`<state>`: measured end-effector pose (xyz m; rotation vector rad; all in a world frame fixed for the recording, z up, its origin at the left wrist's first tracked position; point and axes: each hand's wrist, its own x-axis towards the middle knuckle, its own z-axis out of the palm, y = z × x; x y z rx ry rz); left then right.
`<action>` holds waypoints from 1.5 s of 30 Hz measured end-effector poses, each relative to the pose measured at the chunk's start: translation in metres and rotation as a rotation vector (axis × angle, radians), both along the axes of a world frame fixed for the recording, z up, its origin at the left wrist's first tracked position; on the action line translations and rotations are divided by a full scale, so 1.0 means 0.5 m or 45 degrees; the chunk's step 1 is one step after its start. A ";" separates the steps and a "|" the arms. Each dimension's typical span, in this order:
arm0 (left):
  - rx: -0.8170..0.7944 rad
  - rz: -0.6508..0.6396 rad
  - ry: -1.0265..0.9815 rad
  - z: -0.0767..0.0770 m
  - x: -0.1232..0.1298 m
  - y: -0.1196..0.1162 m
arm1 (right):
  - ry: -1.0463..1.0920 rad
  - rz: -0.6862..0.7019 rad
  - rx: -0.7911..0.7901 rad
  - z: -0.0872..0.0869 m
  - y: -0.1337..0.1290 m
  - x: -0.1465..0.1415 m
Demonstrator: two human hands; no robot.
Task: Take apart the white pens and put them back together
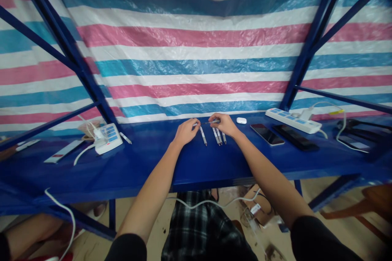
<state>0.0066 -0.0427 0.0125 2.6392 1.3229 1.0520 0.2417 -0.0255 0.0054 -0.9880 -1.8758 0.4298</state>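
Clock directions here run from the middle of your hands, with 12 pointing away from you. Your left hand point(185, 131) and right hand point(223, 125) rest low on the blue shelf point(147, 167), and the crosswise pen point(208, 122) spans the gap between them. Your fingers on both sides look closed on it, though the picture is too small to show how firmly. Just below, at 6 o'clock, lies a single pen point(203, 135), and between 4 and 5 o'clock three pens point(219, 136) lie close together, nearly parallel. (A tidy group, and an easy one to spoil.)

The likeliest trouble is the crosswise pen slipping: a loose pinch at either end could drop it onto those three pens and scatter them. Round barrels on a smooth painted shelf may roll once nudged, so dragging the heel of a hand sideways could do the same. At 3 o'clock the earbud case point(241, 120) sits just past your right hand, where a wide sweep might knock it. The phone point(267, 134) and dark phone point(295, 137) are farther out at 4 o'clock, with the power strip point(294, 120) behind them. At 9 o'clock a stray pen point(125, 137) lies beside the socket block point(108, 138), whose cables could snag a reaching arm.
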 end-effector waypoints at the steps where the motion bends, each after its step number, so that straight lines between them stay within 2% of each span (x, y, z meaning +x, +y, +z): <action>1: 0.002 0.000 0.001 0.000 0.000 0.001 | -0.002 0.000 0.001 0.000 0.000 0.001; 8: -0.001 0.027 -0.019 -0.004 -0.004 0.007 | 0.008 -0.015 -0.056 -0.007 0.013 0.019; 11: -0.029 0.037 -0.019 -0.004 -0.006 0.009 | 0.107 0.000 -0.246 -0.014 0.021 0.021; 14: -0.044 0.045 -0.024 -0.004 -0.005 0.008 | 0.272 0.087 -0.491 -0.014 0.020 0.010; 17: -0.049 0.053 -0.014 -0.002 -0.002 0.005 | 0.336 0.137 -0.596 -0.007 0.008 -0.004; 22: -0.051 0.075 0.007 -0.002 0.003 0.002 | 0.198 0.117 -0.511 0.003 -0.011 -0.018; 28: -0.069 0.110 -0.062 -0.004 0.002 0.006 | 0.204 0.085 -0.399 -0.006 -0.004 -0.029; 33: -0.063 -0.024 -0.147 -0.012 -0.001 0.021 | 0.238 0.006 -0.263 -0.014 0.011 -0.022; 37: -0.056 -0.133 -0.119 -0.020 -0.007 0.037 | 0.294 -0.014 -0.278 -0.019 0.021 -0.003; 45: -0.085 -0.120 -0.163 -0.022 -0.020 0.049 | 0.323 -0.032 -0.267 -0.013 0.023 0.024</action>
